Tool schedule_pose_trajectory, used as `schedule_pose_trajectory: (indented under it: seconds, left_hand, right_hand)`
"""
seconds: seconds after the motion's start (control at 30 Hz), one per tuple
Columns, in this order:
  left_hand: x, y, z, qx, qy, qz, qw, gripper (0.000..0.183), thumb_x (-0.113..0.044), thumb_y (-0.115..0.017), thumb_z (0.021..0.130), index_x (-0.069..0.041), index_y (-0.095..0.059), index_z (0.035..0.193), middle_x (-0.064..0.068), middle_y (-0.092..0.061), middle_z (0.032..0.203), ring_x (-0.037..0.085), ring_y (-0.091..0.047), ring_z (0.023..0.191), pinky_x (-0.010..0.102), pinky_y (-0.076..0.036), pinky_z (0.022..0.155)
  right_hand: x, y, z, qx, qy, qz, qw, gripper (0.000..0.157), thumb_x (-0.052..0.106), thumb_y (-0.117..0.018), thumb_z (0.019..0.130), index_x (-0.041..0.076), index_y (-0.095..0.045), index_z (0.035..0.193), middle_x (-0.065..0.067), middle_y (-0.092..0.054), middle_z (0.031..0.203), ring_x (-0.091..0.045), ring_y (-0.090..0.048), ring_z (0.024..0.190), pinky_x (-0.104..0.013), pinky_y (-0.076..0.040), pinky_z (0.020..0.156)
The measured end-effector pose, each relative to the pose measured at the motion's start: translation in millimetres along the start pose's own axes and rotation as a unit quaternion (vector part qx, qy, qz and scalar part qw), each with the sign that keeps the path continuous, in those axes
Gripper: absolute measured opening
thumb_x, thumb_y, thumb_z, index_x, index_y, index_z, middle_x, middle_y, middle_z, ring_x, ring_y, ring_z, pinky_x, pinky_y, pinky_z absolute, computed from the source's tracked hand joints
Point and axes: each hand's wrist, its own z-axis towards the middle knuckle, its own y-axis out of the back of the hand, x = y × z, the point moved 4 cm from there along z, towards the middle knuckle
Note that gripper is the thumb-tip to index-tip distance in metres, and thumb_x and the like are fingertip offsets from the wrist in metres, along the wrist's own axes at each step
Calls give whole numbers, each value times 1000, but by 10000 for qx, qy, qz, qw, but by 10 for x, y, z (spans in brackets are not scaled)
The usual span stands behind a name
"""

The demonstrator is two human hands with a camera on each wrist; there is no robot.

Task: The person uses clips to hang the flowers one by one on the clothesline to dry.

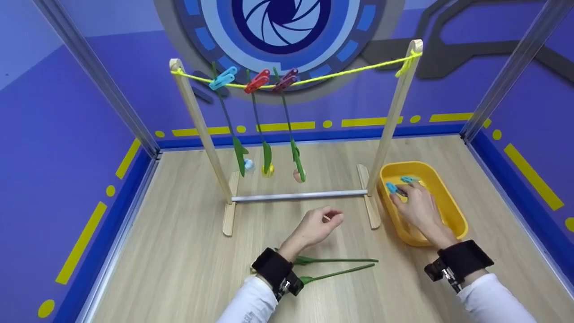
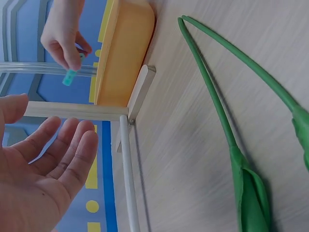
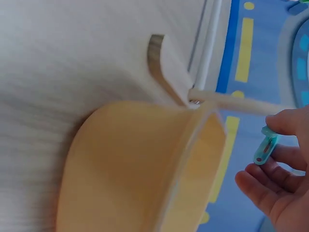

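My right hand (image 1: 417, 206) pinches a light blue clothespin (image 3: 266, 146) between thumb and fingers, above the yellow tub (image 1: 397, 224). Another light blue clothespin (image 1: 408, 179) lies in the tub. My left hand (image 1: 315, 225) hovers over the table with fingers loosely bent, holding nothing. Beneath the left wrist, two artificial flowers with green stems (image 2: 212, 96) lie on the table; the wrist hides their heads. Three flowers hang head down from a yellow cord (image 1: 350, 72), held by a blue clothespin (image 1: 223, 78), a red clothespin (image 1: 257, 81) and a purple clothespin (image 1: 285, 80).
The cord is tied between two wooden posts (image 1: 390, 121) of a stand. A pale crossbar (image 1: 300, 195) joins its wooden feet (image 1: 368, 211) low over the table. The tub stands beside the right foot. Blue-purple panels (image 1: 121, 80) enclose the table at the back and sides.
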Motion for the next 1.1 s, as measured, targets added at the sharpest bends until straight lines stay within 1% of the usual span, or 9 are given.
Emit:
schedule_pose_trajectory:
  seconds: [0.13, 0.23, 0.33, 0.4, 0.6, 0.77, 0.83, 0.97, 1.1]
  left_hand:
    - [57, -4, 29, 0, 109, -274, 9996, 40, -39, -55, 101, -9, -68, 123, 7, -74, 109, 14, -68, 96, 23, -52, 80]
    - [113, -6, 44, 147, 344, -725, 9967, 42, -41, -54, 101, -8, -66, 124, 9, -72, 106, 17, -69, 93, 25, -54, 79]
    - [168, -16, 53, 333, 716, -1423, 9867, 43, -40, -54, 101, -5, -65, 124, 12, -71, 107, 22, -70, 94, 30, -57, 82]
    - [198, -28, 56, 412, 944, -1855, 9772, 42, -38, -55, 101, -3, -65, 123, 14, -70, 108, 26, -70, 96, 32, -58, 84]
    - [254, -57, 88, 445, 1381, -2625, 9540, 41, -34, -55, 101, 0, -65, 123, 12, -71, 105, 17, -70, 86, 32, -59, 82]
    - [284, -79, 117, 440, 1599, -3469, 9231, 44, -34, -52, 102, 4, -62, 124, 8, -68, 102, 14, -68, 83, 32, -59, 84]
    - [294, -86, 124, 410, 1664, -3690, 9135, 47, -36, -53, 102, 4, -61, 125, 11, -69, 105, 14, -68, 84, 32, -59, 84]
    - [309, -106, 140, 367, 1797, -3799, 9066, 54, -41, -53, 101, 5, -60, 127, 17, -69, 113, 15, -69, 86, 30, -58, 83]
    - [316, -136, 152, 308, 1873, -3764, 9068, 54, -43, -54, 100, 6, -62, 123, 22, -68, 118, 14, -69, 84, 30, -58, 81]
  right_hand:
    - [159, -13, -32, -275, 352, 150, 9989, 33, 17, -73, 89, -5, -70, 113, -21, -66, 103, -36, -64, 90, -52, -54, 79]
    - [257, -53, -63, -279, 548, 302, 9976, 30, 16, -75, 88, -3, -71, 111, -16, -66, 99, -30, -62, 86, -41, -54, 74]
    - [356, -106, -99, -216, 768, 404, 9960, 30, 17, -78, 86, -2, -72, 110, -12, -65, 95, -23, -57, 79, -28, -48, 67]
    - [425, -135, -118, -186, 922, 451, 9945, 32, 17, -80, 84, -1, -73, 109, -10, -64, 93, -19, -52, 74, -23, -42, 63]
    - [590, -187, -151, -166, 1327, 509, 9897, 33, 14, -85, 78, 2, -75, 106, -7, -64, 92, -14, -50, 75, -25, -43, 63]
    - [684, -224, -179, -45, 1528, 483, 9871, 31, 13, -86, 76, 3, -76, 103, -7, -63, 90, -17, -51, 73, -25, -43, 61]
    - [716, -248, -191, 34, 1572, 493, 9863, 31, 13, -86, 76, 3, -76, 104, -7, -64, 90, -19, -55, 75, -26, -46, 63]
    - [779, -311, -210, 231, 1627, 614, 9845, 30, 12, -86, 76, 3, -76, 103, -7, -66, 93, -22, -65, 83, -33, -56, 71]
    - [840, -379, -222, 428, 1635, 712, 9830, 29, 13, -86, 77, 3, -76, 103, -6, -67, 94, -21, -67, 88, -38, -59, 77]
